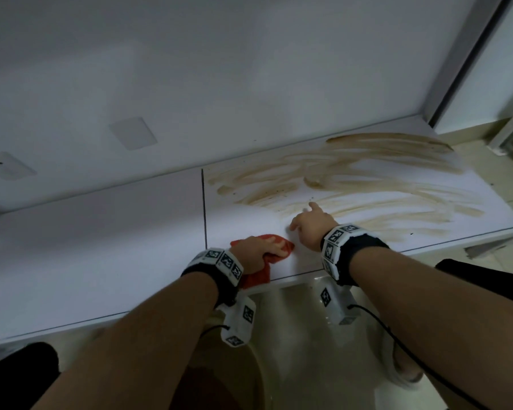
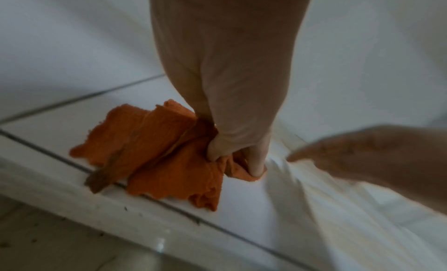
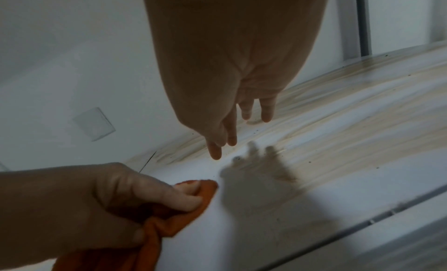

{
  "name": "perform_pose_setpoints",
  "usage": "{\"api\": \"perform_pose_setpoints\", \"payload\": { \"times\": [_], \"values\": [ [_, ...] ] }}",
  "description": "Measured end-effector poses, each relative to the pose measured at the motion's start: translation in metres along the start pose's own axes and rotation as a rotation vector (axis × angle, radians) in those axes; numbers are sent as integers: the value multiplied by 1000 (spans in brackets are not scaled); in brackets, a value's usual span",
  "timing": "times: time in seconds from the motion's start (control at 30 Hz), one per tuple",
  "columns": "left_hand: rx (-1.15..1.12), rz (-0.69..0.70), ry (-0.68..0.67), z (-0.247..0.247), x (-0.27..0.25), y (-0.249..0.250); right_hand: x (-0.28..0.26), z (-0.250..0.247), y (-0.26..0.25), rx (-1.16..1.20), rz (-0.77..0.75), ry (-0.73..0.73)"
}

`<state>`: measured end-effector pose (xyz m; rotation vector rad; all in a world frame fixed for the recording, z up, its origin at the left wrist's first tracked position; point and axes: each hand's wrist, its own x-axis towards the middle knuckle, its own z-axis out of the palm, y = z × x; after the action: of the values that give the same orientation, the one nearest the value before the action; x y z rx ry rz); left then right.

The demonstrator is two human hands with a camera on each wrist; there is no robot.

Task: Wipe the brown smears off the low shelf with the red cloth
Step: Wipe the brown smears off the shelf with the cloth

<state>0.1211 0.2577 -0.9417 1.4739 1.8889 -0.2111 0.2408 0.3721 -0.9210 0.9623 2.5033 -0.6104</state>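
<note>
**A:** Looking at the head view, what is the biggest thing you have?

**B:** I see the white wall first, with two blank cover plates on it. Below it runs the low shelf, white, in two panels with a dark seam between them. The right panel carries the brown smears, long streaks that spread from near the seam toward the far right end. The strip of this panel nearest to me looks mostly white.

**A:** And the cloth?

**B:** The red cloth lies on the right panel near the front edge, just right of the seam. One corner hangs over the edge, and in the left wrist view I see a brown stain on one fold. My left hand grips it, fingers and thumb curled round a bunch of the fabric, pressing it on the shelf.

**A:** The right hand?

**B:** My right hand is just beside the cloth, holding nothing. Its fingers are straight and spread, above the near border of the smears, with their shadow on the shelf below.

**A:** Any writing to read?

**B:** No words. Only black-and-white square marker codes on the wrist bands; I cannot read them as text.
</note>
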Motion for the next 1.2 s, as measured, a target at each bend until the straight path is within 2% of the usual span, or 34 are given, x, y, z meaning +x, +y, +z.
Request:
{"api": "perform_pose_setpoints", "payload": {
  "times": [0.1,0.17,0.27,0.4,0.57,0.67,0.77,1.0,1.2],
  "values": [
    [1,55,0,-11,-9,-3,0,2,-6,-13,-16,5],
    [0,96,134,-20,-19,-16,-1,6,-13,-43,-37,23],
    [-18,60,291,-29,-37,-51,-2,16,-24,-108,-130,67],
    [12,-73,259,-23,-63,-100,-7,26,-37,-92,-199,94],
    [2,-186,209,4,-76,-132,-8,39,-61,-13,-131,171],
    [28,-246,185,13,-75,-135,-8,50,-80,6,-122,90],
    [41,-245,186,18,-69,-131,-9,58,-92,-10,-113,23],
    [31,-272,191,12,-66,-133,-2,77,-112,-215,-56,12],
    [-1,-251,183,11,-67,-141,15,79,-113,-101,-126,59]
  ]
}}
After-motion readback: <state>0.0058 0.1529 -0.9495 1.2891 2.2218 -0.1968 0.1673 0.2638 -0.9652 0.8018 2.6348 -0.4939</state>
